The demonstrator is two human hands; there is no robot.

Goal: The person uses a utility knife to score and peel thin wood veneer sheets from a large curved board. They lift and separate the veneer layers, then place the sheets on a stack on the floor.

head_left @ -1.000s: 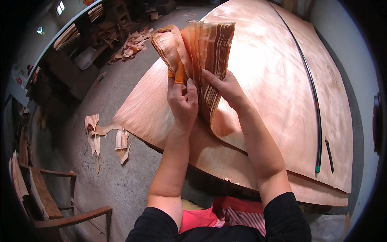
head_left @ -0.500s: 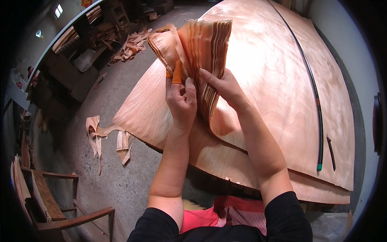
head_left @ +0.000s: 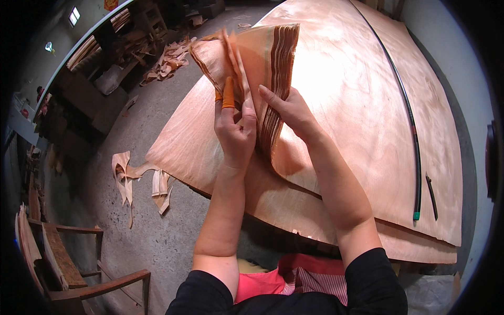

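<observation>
Both hands grip the bent-up corner of a stack of thin wood veneer sheets [head_left: 281,58], its edges fanned. My right hand [head_left: 294,111] is closed round the thicker part, thumb on the near face and fingers hidden behind it. My left hand [head_left: 234,131], with orange finger covers [head_left: 228,94] on its fingers, pinches several sheets turned over to the left. One sheet between the two parts stands upright and is blurred by motion. Beneath the hands, the rest of the veneer lies flat as a broad pinkish-brown pile [head_left: 352,142].
A long black rod [head_left: 407,105] with a green end lies across the veneer at right, beside a short dark stick [head_left: 431,197]. Veneer scraps [head_left: 161,190] litter the grey floor, with a heap [head_left: 167,63] farther back. A wooden frame [head_left: 100,285] stands at lower left.
More sheets have passed from the right-hand part toward my left hand. The fanned edges under my right thumb have drawn closer together. The forearms have barely moved.
</observation>
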